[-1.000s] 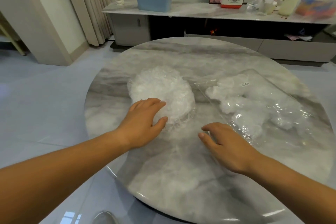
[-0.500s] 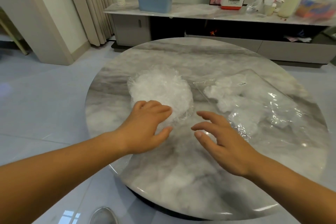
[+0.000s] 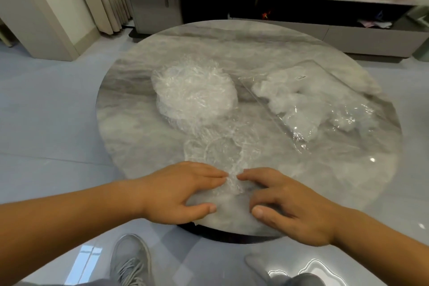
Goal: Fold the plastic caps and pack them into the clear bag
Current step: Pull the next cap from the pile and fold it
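fold | your left hand (image 3: 181,190) and right hand (image 3: 287,206) are pressing one cap (image 3: 220,153) to the counter (image 3: 255,49), fingers (image 3: 209,174) released, gripping nothing | be smoothing outward, keeping edges aligned

Bare marble is showing down the left of the round table (image 3: 130,127) and along its far edge. A heap of caps (image 3: 195,93) is filling mid-frame, a clear bag (image 3: 325,104) lying right of it, a narrow bare lane running between. At lower centre, the left hand (image 3: 178,189) and right hand (image 3: 290,206) are pressing one spread cap (image 3: 222,148), blocking the near edge.
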### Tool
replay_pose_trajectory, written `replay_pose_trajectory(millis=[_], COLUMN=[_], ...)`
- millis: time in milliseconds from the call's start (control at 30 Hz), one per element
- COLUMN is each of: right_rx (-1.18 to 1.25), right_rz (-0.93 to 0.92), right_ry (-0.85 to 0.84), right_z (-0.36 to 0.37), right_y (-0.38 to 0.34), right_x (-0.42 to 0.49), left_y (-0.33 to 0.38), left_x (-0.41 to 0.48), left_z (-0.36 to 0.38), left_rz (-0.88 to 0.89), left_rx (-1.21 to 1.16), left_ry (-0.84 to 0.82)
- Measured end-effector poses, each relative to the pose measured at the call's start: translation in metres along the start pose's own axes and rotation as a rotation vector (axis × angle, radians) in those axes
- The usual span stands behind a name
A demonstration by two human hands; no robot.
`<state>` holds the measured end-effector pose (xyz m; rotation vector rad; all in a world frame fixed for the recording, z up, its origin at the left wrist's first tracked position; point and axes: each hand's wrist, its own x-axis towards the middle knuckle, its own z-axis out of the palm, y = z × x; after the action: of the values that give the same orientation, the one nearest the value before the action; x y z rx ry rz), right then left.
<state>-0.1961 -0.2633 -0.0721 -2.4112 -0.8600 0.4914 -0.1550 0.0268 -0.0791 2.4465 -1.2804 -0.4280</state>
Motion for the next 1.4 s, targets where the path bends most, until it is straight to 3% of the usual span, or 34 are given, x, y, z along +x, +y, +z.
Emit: replay_pose_trajectory(millis=[167, 267, 367, 600, 733, 933, 1000, 1067, 1133, 1400], right_rx=[-0.145, -0.119, 0.025, 0.589, 0.465, 0.096, 0.051, 0.015, 0.044, 0.509], right_rz=[-0.061, -0.104, -0.094, 0.252, 0.348, 0.283, 0.299, 0.287, 0.313, 0.457], right_ry=[0.045, 0.102, 0.212, 0.280, 0.240, 0.158, 0.221, 0.401, 0.511, 0.450], right_z=[0.007, 0.001, -0.006, -0.015, -0.019, -0.015, -0.015, -0.017, -0.023, -0.043], right_y=[0.005, 0.002, -0.003, -0.006, 0.001, 0.007, 0.008, 0.008, 0.007, 0.011], right_x=[0.006, 0.012, 0.016, 0.035, 0.049, 0.059, 0.061, 0.066, 0.074, 0.096], left_y=[0.000, 0.002, 0.004, -0.010, -0.023, -0.030, -0.030, -0.029, -0.026, -0.019], left_x=[0.003, 0.005, 0.011, 0.027, 0.032, 0.040, 0.043, 0.046, 0.049, 0.053], left_z=[0.001, 0.000, -0.004, -0.014, -0.015, -0.011, -0.010, -0.010, -0.010, -0.011], left_rz=[-0.089, -0.218, -0.305, -0.561, -0.659, -0.751, -0.757, -0.776, -0.804, -0.851], left_rx=[-0.168, -0.402, -0.549, -0.665, -0.582, -0.308, -0.281, -0.270, -0.262, -0.275], left_ry=[0.059, 0.144, 0.261, 0.434, 0.457, 0.463, 0.469, 0.463, 0.440, 0.318])
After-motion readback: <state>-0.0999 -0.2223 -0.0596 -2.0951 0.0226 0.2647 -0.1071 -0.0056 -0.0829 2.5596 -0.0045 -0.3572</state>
